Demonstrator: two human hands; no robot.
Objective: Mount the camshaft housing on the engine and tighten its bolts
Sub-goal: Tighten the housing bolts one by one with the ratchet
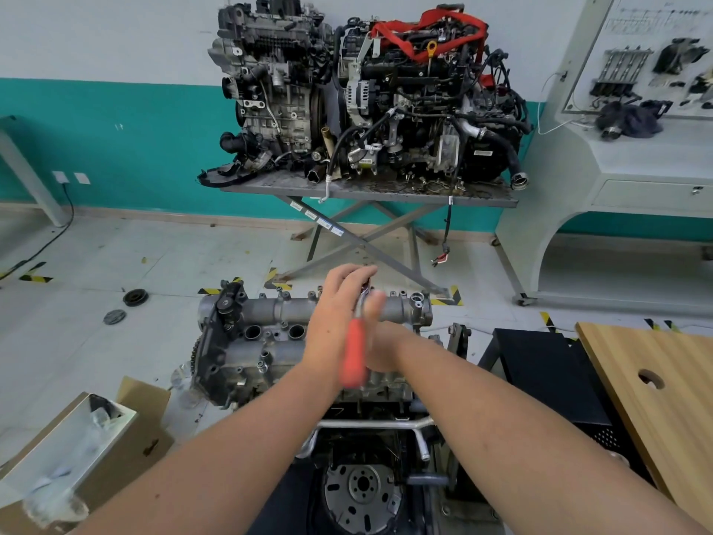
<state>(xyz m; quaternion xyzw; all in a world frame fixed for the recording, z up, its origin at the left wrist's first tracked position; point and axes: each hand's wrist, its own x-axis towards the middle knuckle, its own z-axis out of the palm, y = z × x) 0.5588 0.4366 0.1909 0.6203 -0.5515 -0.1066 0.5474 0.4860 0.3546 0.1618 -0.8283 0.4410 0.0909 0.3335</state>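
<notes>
Both hands over camshaft housing [270,334], seated on engine [362,449] at centre of head view. Housing – cast metal, judged heavy, rigid; best gripped at ends. Left hand [335,322] presses ratchet head [364,293], fingers fairly straight. Right hand [380,351] behind blurred red handle [355,359] – finger state cannot tell. Housing directly beneath fingers; bolt hidden.
</notes>
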